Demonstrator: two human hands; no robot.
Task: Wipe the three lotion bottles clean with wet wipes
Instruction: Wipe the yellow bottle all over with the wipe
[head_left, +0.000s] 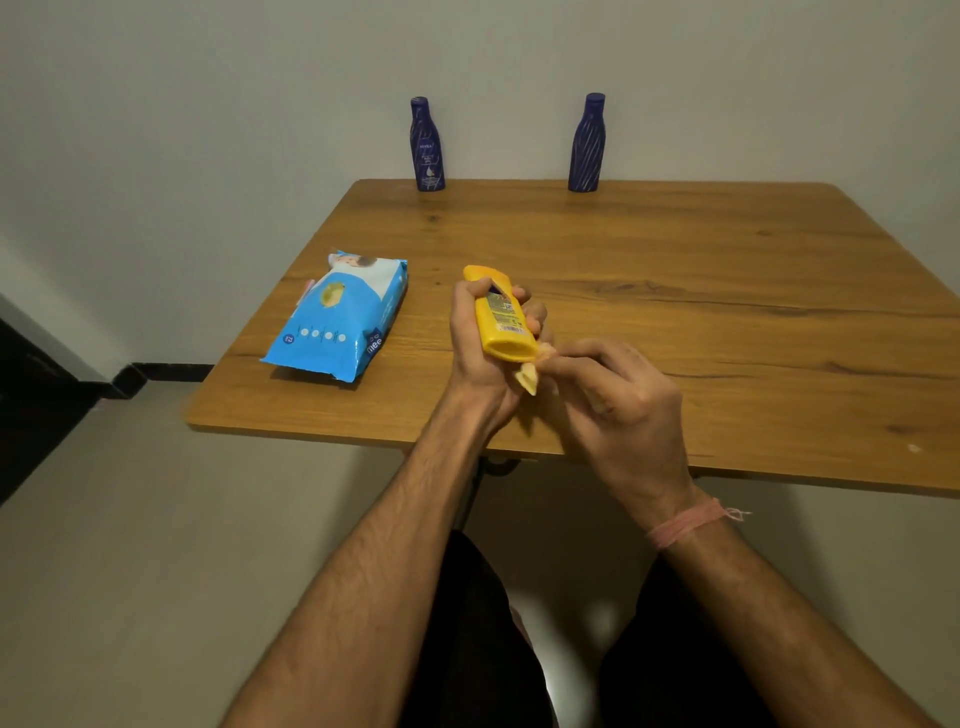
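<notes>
Yellow lotion bottle (500, 317) held above the wooden table (675, 291), near the centre of the view, tilted with base end toward the camera and cap end pointing to 12 o'clock. Left hand (475, 353) wrapped around the bottle body from the 9 o'clock side, fingers curled over the far side and fingertips visible at the bottle's 3 o'clock edge. Right hand (618, 395) positioned at 4 o'clock of the bottle base, fingers curled and pinching a small crumpled wet wipe (527, 376) against the base rim. Wipe touching the bottle base at its 5 o'clock edge, partly hidden between both hands. Pink thread band (685, 522) tied around the right wrist. Blue wet wipes pack (337, 317) lying flat on the table at 9 o'clock of the left hand, near but not touching it. Two dark blue lotion bottles standing upright at the far table edge against the wall: Nivea-labelled bottle (427, 145) at 12 o'clock of the wipes pack side, second dark blue bottle (587, 143) at 1 o'clock of the hands, well apart from each other and from both hands.
</notes>
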